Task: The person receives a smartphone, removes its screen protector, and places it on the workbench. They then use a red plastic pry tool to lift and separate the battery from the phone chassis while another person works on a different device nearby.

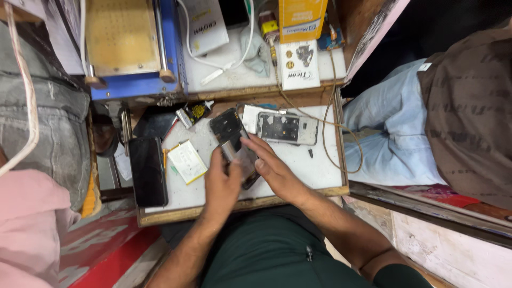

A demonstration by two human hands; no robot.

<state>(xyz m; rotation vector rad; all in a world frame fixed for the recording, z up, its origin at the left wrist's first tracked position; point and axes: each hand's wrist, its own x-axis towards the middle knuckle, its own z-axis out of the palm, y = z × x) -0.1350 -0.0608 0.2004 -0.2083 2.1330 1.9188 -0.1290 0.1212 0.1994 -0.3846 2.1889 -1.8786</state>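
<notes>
Both hands meet over a dark, opened phone (234, 146) that lies near the middle of the white desk (314, 170), a flat board edged with a worn wooden frame. The left hand (221, 184) comes up from the near edge and grips the phone's lower part, fingers curled around its side. The right hand (272, 165) lies across the phone from the right, fingers stretched out and close together, their tips pressing on the phone's glossy face.

Just beyond the phone, toward the far edge, a silver phone frame (287, 128) lies flat, its inner parts bare and dark. To the phone's left rests a pale, rectangular battery pack (186, 161) with a yellowish rim, and further left a black slab-like phone (148, 172) lies face up along the desk's left edge. A small dark screw-like bit (311, 153) sits to the right of the phone, apart from it. A thin brown cable (341, 140) loops over the desk's right rim.

Behind the desk stands a blue metal machine (136, 48) with a tan perforated plate, and beside it a white box (205, 24) and a small white printed carton (300, 64). To the right of the desk another person's leg in pale blue cloth (394, 128) is in view.
</notes>
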